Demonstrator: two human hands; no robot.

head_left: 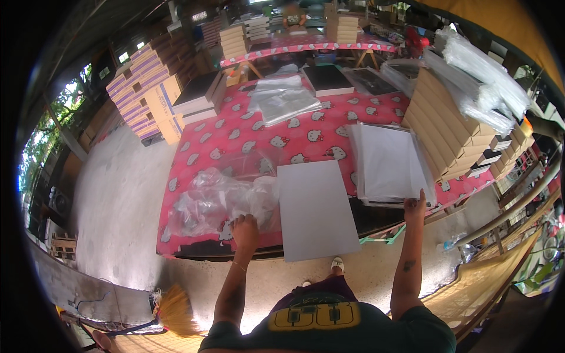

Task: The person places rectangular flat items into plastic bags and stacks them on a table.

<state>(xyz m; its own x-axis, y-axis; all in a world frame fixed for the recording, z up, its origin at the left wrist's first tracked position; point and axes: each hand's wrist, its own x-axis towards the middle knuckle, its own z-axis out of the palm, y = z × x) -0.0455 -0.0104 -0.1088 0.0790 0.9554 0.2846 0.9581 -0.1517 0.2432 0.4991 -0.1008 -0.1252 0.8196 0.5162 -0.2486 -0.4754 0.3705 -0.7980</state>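
Note:
My left hand (pixel 244 230) rests with curled fingers on the near edge of a crumpled heap of clear plastic (pixel 220 191) and grips it. To its right lies a flat pale grey board (pixel 318 206), partly over the table's near edge; neither hand touches it. At the right, my right hand (pixel 415 206) pinches the near edge of a stack of white sheets in clear plastic sleeves (pixel 391 167). The fingertips lie on top of that stack; how many sleeves they hold cannot be made out.
The table has a pink patterned cover (pixel 235 135). Brown cartons (pixel 450 123) and rolled plastic (pixel 485 73) stand at the right. Farther back lie clear bags (pixel 285 100) and a black-topped box (pixel 327 79). Carton piles (pixel 147 97) stand left; a broom (pixel 176 312) lies below. Another person (pixel 293 19) sits far off.

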